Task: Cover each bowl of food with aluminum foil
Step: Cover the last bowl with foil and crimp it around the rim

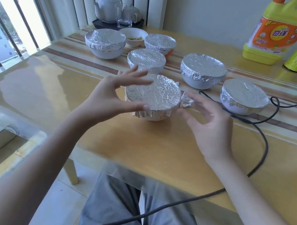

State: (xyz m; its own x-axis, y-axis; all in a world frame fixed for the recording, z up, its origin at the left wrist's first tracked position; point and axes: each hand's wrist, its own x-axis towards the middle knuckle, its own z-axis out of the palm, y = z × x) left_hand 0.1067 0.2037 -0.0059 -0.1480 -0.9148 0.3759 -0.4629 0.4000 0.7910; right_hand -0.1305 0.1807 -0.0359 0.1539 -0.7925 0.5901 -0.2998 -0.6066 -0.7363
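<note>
Yellow wooden tabletop [158,143] fills most of the view, with a window and vertical blinds behind it on the left side. On the far right corner stands a big yellow detergent bottle [279,32], and a black cable [265,143] runs across the right part of the tabletop and down over the person's lap. Beyond the hands stand five foil-covered bowls [202,70], and among them one small uncovered bowl [133,36] that shows food inside; behind it is a teapot set [110,7]. Directly between the two hands stands the near bowl [153,93], its top already wrapped with crinkled aluminum foil [155,90]. The left hand [111,94] has spread, nearly straight fingers; its thumb touches the foil at the near rim and its fingers reach over the far left edge, so this grip is not closed around anything. The right hand [207,120] is also relaxed and open, just beside the right side of the bowl, not clearly touching it. A loose foil flap [186,101] sticks out from the rim just in front of the right fingers. I judge the right hand is nearer to this flap, so it would need to press it down against the bowl wall, and afterwards the uncovered bowl is still left to cover.
</note>
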